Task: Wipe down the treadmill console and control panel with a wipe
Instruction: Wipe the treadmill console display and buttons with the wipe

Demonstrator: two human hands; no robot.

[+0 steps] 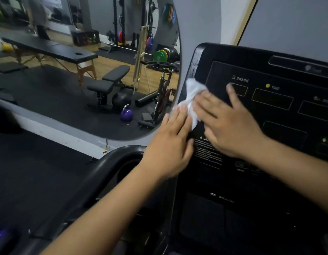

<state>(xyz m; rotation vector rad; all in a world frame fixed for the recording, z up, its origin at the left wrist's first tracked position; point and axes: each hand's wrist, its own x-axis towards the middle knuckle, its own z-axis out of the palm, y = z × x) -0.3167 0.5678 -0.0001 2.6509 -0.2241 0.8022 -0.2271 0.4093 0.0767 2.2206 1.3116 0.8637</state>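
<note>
The black treadmill console (270, 111) fills the right half of the view, with INCLINE and TIME windows on its panel. A crumpled white wipe (191, 94) lies against the console's left edge. My right hand (231, 122) presses flat on the panel with straight fingers over the wipe's right part. My left hand (170, 142) lies flat beside it at the console's left edge, fingertips touching the wipe's lower left part. The lower end of the wipe is hidden between the two hands.
A black curved handrail with a cup holder (111, 173) runs below my left arm. A large round wall mirror (85, 67) to the left reflects gym benches, a kettlebell and a bike. A grey wall stands behind the console.
</note>
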